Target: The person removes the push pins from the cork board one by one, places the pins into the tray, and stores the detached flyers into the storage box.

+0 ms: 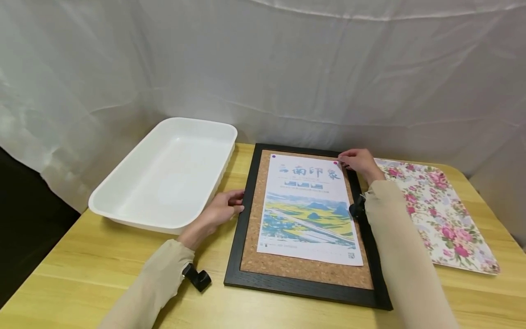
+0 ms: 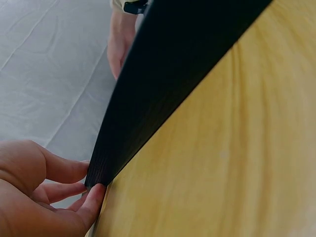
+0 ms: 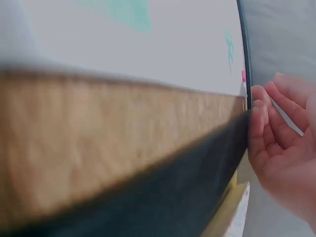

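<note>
A cork board in a black frame lies on the wooden table. On it is a printed poster with a landscape picture and large blue characters. A purple pushpin sits at its upper left corner and a pink pushpin at its upper right. My left hand touches the frame's left outer side with its fingertips, as the left wrist view also shows. My right hand is at the upper right corner, loosely bent fingertips right beside the pink pushpin; the frame's edge partly hides them in the right wrist view.
A deep white tray stands to the left of the board, close to my left forearm. A flower-patterned board lies to the right, partly behind my right forearm. A pale curtain hangs along the table's back edge.
</note>
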Demonstrator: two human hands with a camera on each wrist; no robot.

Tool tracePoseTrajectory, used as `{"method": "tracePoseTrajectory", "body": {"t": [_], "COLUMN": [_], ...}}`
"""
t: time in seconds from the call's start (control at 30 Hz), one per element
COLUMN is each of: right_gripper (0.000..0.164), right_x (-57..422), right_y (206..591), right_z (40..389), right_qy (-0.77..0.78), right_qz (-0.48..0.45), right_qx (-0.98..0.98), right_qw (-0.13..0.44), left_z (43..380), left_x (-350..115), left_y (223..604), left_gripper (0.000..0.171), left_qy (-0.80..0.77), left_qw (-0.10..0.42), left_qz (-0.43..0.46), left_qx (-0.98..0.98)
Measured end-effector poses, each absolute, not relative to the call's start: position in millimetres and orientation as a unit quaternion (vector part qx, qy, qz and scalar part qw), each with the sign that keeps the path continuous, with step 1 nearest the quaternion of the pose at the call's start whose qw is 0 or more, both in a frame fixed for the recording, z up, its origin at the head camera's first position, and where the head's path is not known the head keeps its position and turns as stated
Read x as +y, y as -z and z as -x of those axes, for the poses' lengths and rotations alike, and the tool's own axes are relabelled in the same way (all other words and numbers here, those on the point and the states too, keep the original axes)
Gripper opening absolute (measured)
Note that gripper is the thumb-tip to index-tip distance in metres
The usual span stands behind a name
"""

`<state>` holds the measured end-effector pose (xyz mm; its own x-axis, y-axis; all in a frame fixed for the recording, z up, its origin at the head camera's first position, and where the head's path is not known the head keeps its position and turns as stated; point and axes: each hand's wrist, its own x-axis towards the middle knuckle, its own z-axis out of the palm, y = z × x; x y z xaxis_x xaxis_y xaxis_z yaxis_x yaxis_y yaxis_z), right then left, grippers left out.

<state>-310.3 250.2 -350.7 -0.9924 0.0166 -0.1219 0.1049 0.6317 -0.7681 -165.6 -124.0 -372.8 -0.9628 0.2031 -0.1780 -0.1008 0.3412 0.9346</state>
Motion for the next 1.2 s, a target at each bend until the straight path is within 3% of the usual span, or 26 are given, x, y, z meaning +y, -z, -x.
{"method": "tracePoseTrajectory", "body": {"t": [0.37,0.7,1.2], "right_gripper": [0.034,0.027,0.025], "right_x": [262.4,238.2,238.1], "right_y": [399.5,358.7,360.4], "right_z": [346.5,307.6,307.6], "right_qy": [0.420,0.444,0.419], "right_qz": [-0.026,-0.044,-0.025], "right_qx": [0.907,0.895,0.908], "right_qw": [0.009,0.015,0.009], "left_z": [161.6,165.0,161.8], "left_x": [-124.4,-124.5,-124.0], "left_y": [367.5,372.7,368.0], "left_gripper": [0.049,0.051,0.050], "left_qy": [-0.570,-0.569,-0.563], "left_qw": [0.122,0.133,0.131], "left_qz": [-0.051,-0.026,-0.017], "left_qx": [0.811,0.811,0.816]}}
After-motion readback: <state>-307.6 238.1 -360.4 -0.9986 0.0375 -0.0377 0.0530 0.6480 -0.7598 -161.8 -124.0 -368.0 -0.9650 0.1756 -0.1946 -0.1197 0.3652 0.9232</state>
